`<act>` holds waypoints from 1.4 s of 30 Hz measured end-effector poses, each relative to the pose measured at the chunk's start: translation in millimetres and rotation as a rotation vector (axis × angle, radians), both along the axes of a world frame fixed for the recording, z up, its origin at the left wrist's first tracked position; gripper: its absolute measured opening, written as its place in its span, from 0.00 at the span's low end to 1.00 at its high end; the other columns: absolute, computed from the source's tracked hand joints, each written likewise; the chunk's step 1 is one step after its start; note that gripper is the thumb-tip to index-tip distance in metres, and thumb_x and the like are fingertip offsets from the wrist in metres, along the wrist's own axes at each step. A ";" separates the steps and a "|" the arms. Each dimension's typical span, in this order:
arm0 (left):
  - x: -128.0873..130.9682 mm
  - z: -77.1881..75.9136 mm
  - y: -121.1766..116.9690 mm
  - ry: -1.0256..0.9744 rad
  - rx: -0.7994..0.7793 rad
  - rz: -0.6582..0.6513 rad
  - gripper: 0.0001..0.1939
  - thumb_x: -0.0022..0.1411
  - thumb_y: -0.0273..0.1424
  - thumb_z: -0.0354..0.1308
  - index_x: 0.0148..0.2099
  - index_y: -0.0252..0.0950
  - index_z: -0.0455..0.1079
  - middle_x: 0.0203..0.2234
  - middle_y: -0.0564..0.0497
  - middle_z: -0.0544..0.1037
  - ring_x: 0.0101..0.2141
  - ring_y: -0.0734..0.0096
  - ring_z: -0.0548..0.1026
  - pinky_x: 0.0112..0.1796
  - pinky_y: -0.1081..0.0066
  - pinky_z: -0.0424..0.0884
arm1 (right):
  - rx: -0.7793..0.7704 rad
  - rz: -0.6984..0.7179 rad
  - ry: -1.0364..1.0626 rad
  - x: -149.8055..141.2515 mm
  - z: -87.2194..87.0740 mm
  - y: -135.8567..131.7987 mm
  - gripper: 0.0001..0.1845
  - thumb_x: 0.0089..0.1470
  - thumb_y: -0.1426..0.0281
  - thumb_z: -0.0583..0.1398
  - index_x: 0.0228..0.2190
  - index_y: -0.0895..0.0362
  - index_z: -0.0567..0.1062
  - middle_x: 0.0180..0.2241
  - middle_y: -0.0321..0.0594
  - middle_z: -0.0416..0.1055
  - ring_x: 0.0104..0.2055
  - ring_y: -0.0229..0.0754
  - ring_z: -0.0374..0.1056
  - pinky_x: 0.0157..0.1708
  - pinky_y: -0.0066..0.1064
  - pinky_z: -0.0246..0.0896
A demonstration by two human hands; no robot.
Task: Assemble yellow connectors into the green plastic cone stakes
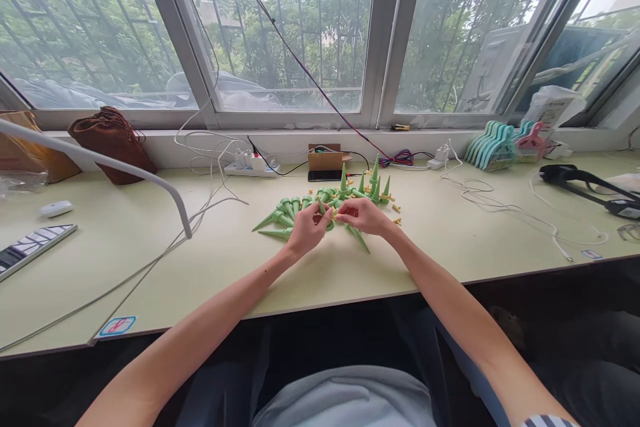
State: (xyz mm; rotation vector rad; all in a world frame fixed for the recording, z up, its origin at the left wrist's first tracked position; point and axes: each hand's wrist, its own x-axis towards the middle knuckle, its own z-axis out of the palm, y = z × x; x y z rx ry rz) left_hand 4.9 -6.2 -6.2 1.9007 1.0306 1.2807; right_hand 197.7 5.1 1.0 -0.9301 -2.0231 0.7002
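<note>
Just in front of a pile of green plastic spikes (287, 208), my two hands nearly meet over the table. My left hand (309, 230) is closed around a green plastic spike (321, 205), whose pointed end sticks up past the fingers. Between the fingertips my right hand (364, 215) pinches a small yellow piece (337, 215) against that spike's end. Several small yellow pieces (397, 220) lie at the right of the pile, where a few spikes (375, 177) stand upright. One loose spike (359, 240) points toward the table's front edge.
Behind the pile, a phone (325, 175) lies before a small cardboard box (324, 159). A power strip (253, 167), brown pouch (113, 147) and white cables (200, 213) are to the left. Hangers (493, 147) and black glasses-like gear (590, 190) sit at right. A white curved bar (125, 170) crosses the left foreground.
</note>
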 end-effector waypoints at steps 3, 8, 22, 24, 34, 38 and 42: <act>0.3 0.4 -0.5 0.010 0.028 -0.002 0.12 0.61 0.40 0.59 0.34 0.36 0.68 0.21 0.54 0.71 0.17 0.78 0.66 0.19 0.76 0.63 | -0.005 -0.021 -0.047 -0.4 1.2 -0.5 0.23 0.56 0.51 0.61 0.25 0.59 0.74 0.20 0.35 0.66 0.23 0.34 0.56 0.25 0.28 0.52; 1.2 0.9 -0.1 0.007 0.024 0.000 0.12 0.61 0.39 0.59 0.34 0.35 0.68 0.22 0.54 0.72 0.17 0.78 0.67 0.19 0.76 0.64 | -0.037 -0.046 -0.103 -1.0 2.5 -1.4 0.26 0.58 0.51 0.57 0.22 0.59 0.70 0.18 0.33 0.61 0.22 0.34 0.55 0.25 0.28 0.50; 1.4 1.5 -1.5 -0.055 -0.050 -0.011 0.14 0.60 0.43 0.60 0.35 0.35 0.69 0.20 0.55 0.71 0.15 0.78 0.66 0.17 0.76 0.63 | -0.084 0.043 0.010 -2.4 5.9 -5.0 0.18 0.55 0.55 0.62 0.29 0.59 0.74 0.23 0.36 0.68 0.24 0.35 0.60 0.25 0.29 0.57; 1.6 1.6 -1.9 -0.053 -0.045 -0.014 0.14 0.60 0.43 0.60 0.35 0.35 0.69 0.21 0.54 0.71 0.15 0.78 0.65 0.17 0.76 0.62 | -0.099 0.038 0.004 -1.8 4.9 -4.2 0.16 0.55 0.57 0.61 0.28 0.59 0.73 0.22 0.35 0.67 0.23 0.35 0.59 0.24 0.29 0.57; 2.0 1.3 -1.0 -0.073 -0.077 -0.017 0.14 0.60 0.42 0.60 0.35 0.35 0.69 0.22 0.54 0.71 0.16 0.79 0.66 0.17 0.76 0.62 | -0.099 0.038 -0.004 -2.4 5.4 -4.8 0.19 0.56 0.54 0.60 0.26 0.58 0.72 0.18 0.32 0.61 0.21 0.34 0.57 0.23 0.28 0.53; 2.1 0.4 0.1 -0.070 -0.045 -0.009 0.13 0.59 0.41 0.60 0.35 0.35 0.69 0.22 0.54 0.71 0.16 0.79 0.66 0.18 0.77 0.61 | -0.033 0.008 -0.025 -2.8 4.0 -3.7 0.23 0.57 0.52 0.59 0.24 0.58 0.71 0.18 0.32 0.60 0.22 0.34 0.53 0.23 0.28 0.49; 2.6 1.1 0.2 -0.086 -0.075 -0.012 0.14 0.59 0.42 0.60 0.35 0.35 0.69 0.21 0.54 0.71 0.16 0.78 0.66 0.17 0.76 0.61 | -0.014 0.004 -0.027 -2.8 2.6 -2.8 0.24 0.57 0.51 0.58 0.24 0.58 0.71 0.17 0.32 0.59 0.22 0.34 0.52 0.23 0.28 0.48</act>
